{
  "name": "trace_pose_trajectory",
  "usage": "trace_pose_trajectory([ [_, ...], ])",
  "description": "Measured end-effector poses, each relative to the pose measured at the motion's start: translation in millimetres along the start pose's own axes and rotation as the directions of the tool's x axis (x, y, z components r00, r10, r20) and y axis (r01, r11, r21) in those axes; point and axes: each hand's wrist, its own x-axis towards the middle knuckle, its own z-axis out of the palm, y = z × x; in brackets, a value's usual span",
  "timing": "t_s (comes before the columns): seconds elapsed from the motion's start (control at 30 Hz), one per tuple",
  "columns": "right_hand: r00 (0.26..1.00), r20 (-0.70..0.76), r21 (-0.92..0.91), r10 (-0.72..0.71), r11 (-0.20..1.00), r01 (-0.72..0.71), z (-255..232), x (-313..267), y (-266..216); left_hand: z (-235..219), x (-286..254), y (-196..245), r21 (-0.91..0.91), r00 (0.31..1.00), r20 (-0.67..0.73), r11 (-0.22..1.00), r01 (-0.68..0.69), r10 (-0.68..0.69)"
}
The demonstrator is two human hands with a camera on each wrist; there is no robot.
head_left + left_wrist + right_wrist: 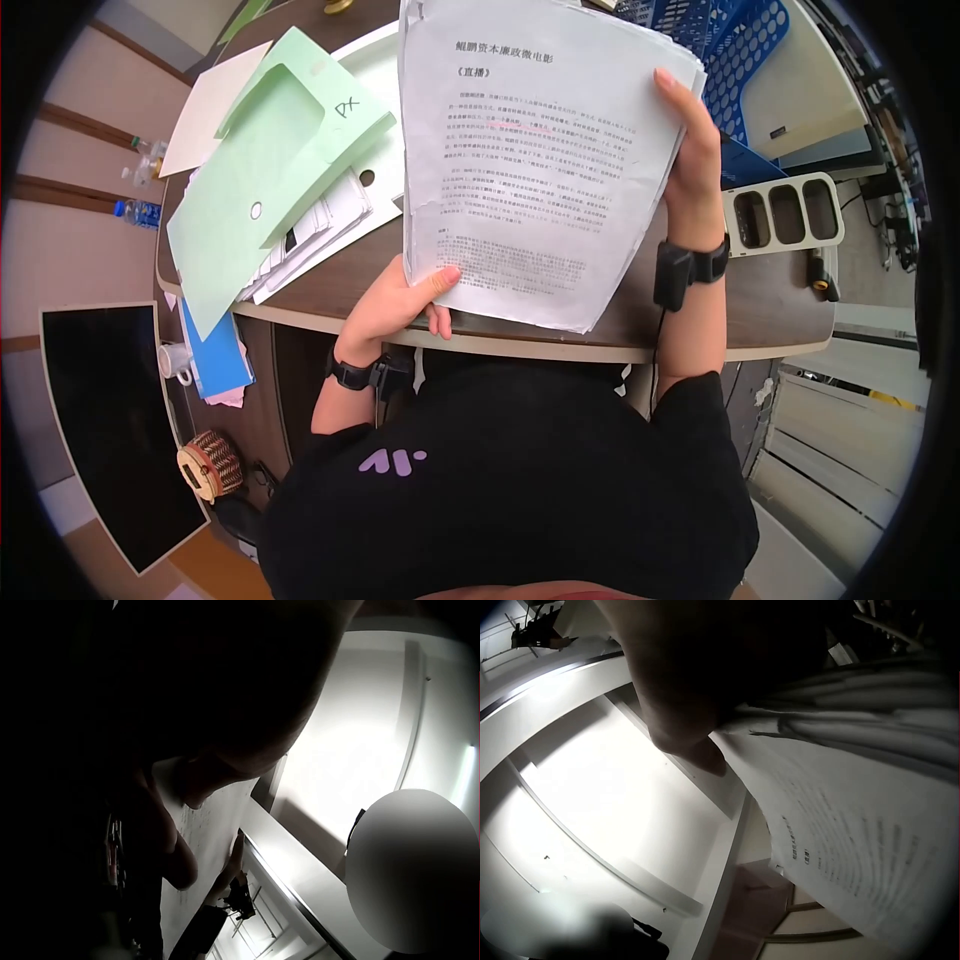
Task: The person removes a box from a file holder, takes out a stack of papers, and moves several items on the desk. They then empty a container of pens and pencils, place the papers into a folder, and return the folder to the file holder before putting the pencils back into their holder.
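A thick stack of printed sheets [530, 190] is held up over the near part of the desk, its text facing the head camera. My left hand [395, 305] grips the lower left corner, thumb on the top page and fingers beneath. On the right edge, my right hand [693, 160] holds the stack with the thumb along its front; the other fingers are hidden behind. Layered page edges of the stack [855, 832] show in the right wrist view, beside the dark right hand [682, 712]. The left wrist view is very dark, with the left hand's fingers [176, 859] at the paper.
A green folder [290, 140] marked "PX" lies over papers and a white holder at left. Blue plastic baskets [750, 70] and a white three-slot organizer [785, 216] stand at right. Beyond the desk's left edge are a monitor [120, 430], a mug [175, 360] and a woven basket [212, 465].
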Motion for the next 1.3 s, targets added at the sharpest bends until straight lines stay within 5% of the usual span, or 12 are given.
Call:
trace_pose_trajectory([
  [0.13, 0.962, -0.120, -0.008, -0.247, 0.969, 0.248, 41, 13, -13, -1, -2, 3, 0.017, 0.998, 0.044, 0.999, 0.049, -0.049],
  [0.23, 0.977, 0.044, 0.031, -0.208, 0.978, 0.207, 22, 24, -7, -3, -5, 8, 0.022, 0.995, 0.071, 0.997, 0.073, -0.074],
  [0.33, 0.988, 0.079, -0.213, -0.130, 0.966, 0.144, 1, 28, 0, -3, -7, 10, 0.019, 0.990, 0.097, 0.995, 0.101, -0.103],
  [0.63, 0.990, 0.076, -0.254, -0.121, 0.958, 0.137, 5, 33, 3, -1, 0, 8, -0.021, 0.992, 0.119, 0.999, 0.045, -0.042],
  [0.73, 0.995, 0.068, -0.106, -0.077, 0.991, 0.084, 17, 28, -7, 1, 3, 5, -0.008, 0.998, 0.065, 1.000, 0.028, -0.027],
  [1.3, 0.998, 0.020, 0.003, -0.053, 0.999, 0.053, 8, 32, -13, 2, 20, 2, 0.085, 0.999, -0.047, 0.996, -0.016, 0.020],
])
